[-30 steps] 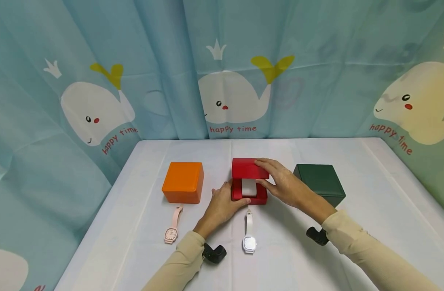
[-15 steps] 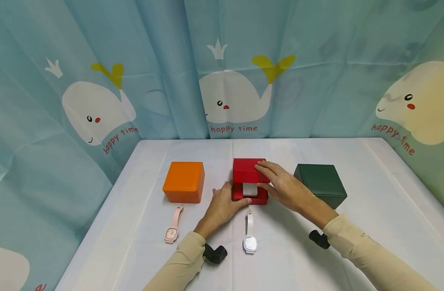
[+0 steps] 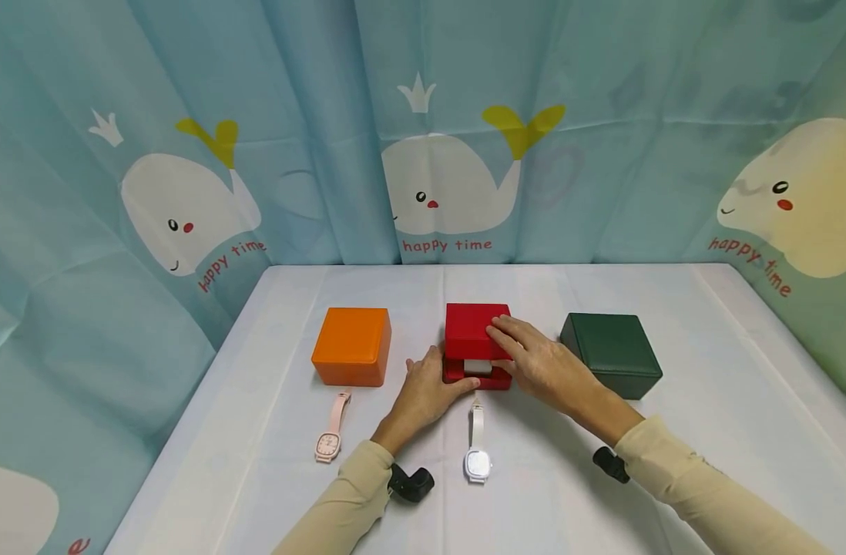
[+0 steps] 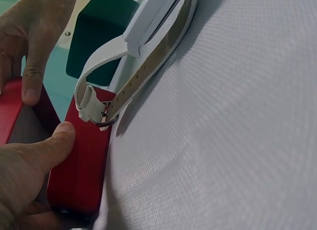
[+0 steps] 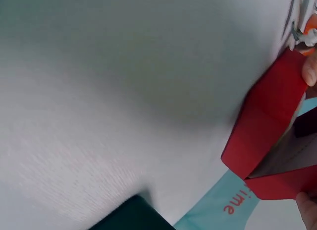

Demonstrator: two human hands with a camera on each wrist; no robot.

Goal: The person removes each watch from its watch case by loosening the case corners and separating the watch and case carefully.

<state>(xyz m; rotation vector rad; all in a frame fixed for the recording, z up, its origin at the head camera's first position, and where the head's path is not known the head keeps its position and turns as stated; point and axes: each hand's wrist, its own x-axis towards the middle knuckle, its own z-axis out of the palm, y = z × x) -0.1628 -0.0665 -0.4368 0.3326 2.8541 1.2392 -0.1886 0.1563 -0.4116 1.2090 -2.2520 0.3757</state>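
Observation:
A red watch box [image 3: 471,327] stands mid-table, its lid part-way down, with a strip of grey-white cushion [image 3: 477,368] showing in the gap. My left hand [image 3: 423,393] holds the base, thumb over the front wall and fingers along the left side. On the lid's right side is my right hand [image 3: 544,366], fingers on top and thumb at the front edge. A white-strapped watch [image 3: 477,462] lies in front of the box. In the left wrist view, the box base [image 4: 81,175] sits under the left thumb, close to the watch strap [image 4: 104,54].
An orange box [image 3: 351,347] stands to the left, closed, with a pink watch [image 3: 328,443] in front of it. To the right, beside my right forearm, is a closed dark green box [image 3: 613,351]. A blue whale-print curtain [image 3: 312,154] hangs behind the white table [image 3: 256,432].
The red lid has swung down toward the base under my right hand, so less of the cushion shows. My left hand keeps its place on the base.

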